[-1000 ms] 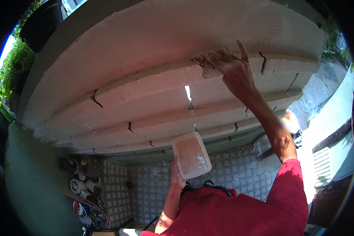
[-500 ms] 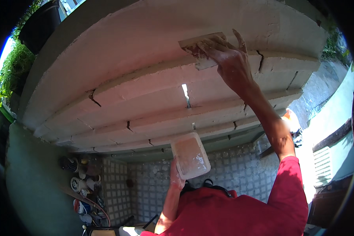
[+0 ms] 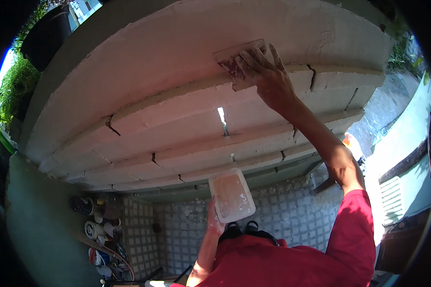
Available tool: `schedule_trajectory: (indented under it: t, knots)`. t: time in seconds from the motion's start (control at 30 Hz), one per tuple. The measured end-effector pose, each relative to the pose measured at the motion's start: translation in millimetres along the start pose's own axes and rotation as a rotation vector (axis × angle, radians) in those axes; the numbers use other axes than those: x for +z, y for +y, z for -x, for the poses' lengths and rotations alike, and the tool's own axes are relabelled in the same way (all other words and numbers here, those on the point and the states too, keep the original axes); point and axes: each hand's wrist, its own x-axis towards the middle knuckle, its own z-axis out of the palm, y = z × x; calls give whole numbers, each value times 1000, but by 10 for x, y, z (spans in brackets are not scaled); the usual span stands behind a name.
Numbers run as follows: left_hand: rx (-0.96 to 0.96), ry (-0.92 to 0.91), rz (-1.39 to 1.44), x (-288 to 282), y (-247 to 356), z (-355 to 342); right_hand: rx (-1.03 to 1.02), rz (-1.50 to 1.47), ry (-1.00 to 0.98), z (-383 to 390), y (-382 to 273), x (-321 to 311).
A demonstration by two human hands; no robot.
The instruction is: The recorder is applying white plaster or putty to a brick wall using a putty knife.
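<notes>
My right hand (image 3: 271,82) is raised on a stretched arm, its fingers pressed over a flat, plaster-smeared scraper (image 3: 228,56). One finger stands apart from the rest. The scraper lies against the pale plastered wall (image 3: 143,57), just above and partly across the upper ledge (image 3: 177,98). Down at waist height my left hand (image 3: 215,220) grips a shallow rectangular plastic tub (image 3: 232,195) by its left side. Whitish residue coats the tub's inside. Both hands are dusted with pale material.
Stepped ledges with dark cracks and a bright narrow slot (image 3: 222,117) run below the scraper. Pots and containers (image 3: 95,229) crowd the lower left beside a green wall (image 3: 43,215). Tiled floor (image 3: 282,205) lies underfoot. A black bucket (image 3: 45,36) stands at upper left.
My right hand has shifted slightly left and down with the scraper, whose blade now shows more of its face. The whole view has moved a little; the tub stays in my left hand.
</notes>
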Motion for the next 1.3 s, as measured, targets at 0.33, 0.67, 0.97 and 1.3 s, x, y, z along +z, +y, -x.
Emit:
schedule_trajectory:
  t: [0.33, 0.67, 0.97, 1.3]
  knots:
    - [-27, -97, -11, -79, 67, -73, 244, -342, -43, -234, 204, -543]
    - [-5, -75, -2, -328, 293, -89, 235, -217, -106, 221, -160, -148]
    - [-27, -168, -118, -238, 468, -184, 697, -111, 227, -619, -580, -15]
    - [-141, -202, -114, -204, 519, -369, 653, -769, 252, -637, -766, -57]
